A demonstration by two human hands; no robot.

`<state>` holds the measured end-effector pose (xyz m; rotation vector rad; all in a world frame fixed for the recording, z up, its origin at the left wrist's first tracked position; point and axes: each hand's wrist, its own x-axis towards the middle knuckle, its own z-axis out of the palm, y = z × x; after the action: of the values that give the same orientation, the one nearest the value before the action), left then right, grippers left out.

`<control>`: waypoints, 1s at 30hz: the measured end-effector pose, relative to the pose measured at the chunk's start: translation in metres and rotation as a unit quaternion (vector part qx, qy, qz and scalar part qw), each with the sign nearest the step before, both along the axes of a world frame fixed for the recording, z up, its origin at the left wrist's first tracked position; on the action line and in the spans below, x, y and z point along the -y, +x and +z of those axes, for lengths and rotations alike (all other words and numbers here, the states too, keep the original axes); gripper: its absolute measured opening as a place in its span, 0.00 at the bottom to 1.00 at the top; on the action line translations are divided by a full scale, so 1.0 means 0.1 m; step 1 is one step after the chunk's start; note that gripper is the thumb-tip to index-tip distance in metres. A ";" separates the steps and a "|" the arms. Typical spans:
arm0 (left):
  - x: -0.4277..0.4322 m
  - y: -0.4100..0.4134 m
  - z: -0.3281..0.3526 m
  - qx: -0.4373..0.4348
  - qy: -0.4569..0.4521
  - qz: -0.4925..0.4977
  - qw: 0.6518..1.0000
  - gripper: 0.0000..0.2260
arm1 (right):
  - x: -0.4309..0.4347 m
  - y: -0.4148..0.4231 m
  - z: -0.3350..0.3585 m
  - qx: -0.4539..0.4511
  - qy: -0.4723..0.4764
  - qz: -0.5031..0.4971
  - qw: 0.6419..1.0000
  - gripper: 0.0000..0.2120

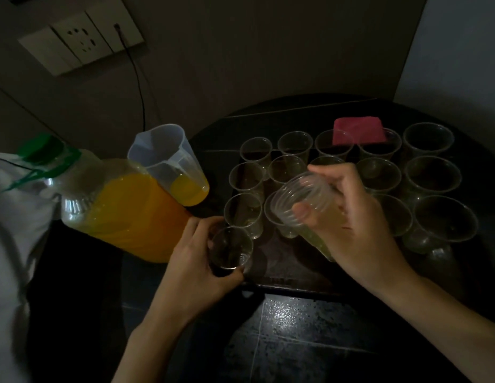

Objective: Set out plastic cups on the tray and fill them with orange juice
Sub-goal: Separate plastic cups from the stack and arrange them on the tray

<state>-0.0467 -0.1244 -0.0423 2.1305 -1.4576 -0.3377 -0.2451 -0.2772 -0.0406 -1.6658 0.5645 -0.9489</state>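
1. Plastic cup (231, 248), upright, is gripped by the left hand (191, 261) at the tray's (285, 262) lower-left corner.
2. The right hand (351, 225) clasps the nested cup stack (299, 201) above centre, its long axis tilted, mouth toward upper left.
3. Bare tray lies right of that cup; the left hand is nearer.

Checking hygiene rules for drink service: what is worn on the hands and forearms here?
Nothing shows: the left hand and right hand are ungloved, with no rings, watch or bracelet visible, and no sleeves reach into view. Light is dim.
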 end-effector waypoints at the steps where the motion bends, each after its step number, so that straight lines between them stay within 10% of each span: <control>1: 0.00 0.00 -0.01 -0.003 0.002 -0.002 1.000 0.34 | 0.00 0.00 0.00 -0.001 -0.001 -0.002 1.000 0.25; 17: -0.05 0.04 0.02 0.020 0.033 -0.003 0.999 0.35 | -0.09 0.02 0.03 -0.009 0.007 0.014 1.000 0.24; 23: 0.06 -0.13 0.29 -0.110 -0.105 -0.002 0.988 0.21 | -0.18 0.04 0.05 -0.026 0.000 0.037 0.999 0.25; 30: 0.30 -0.38 0.43 -0.169 -0.060 -0.003 0.984 0.24 | -0.25 0.01 0.01 -0.087 -0.092 0.036 0.991 0.25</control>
<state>-0.0849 -0.1541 0.0009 1.8662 -1.2543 -0.5699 -0.2439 -0.2520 -0.0395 -1.9345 0.5427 -0.8286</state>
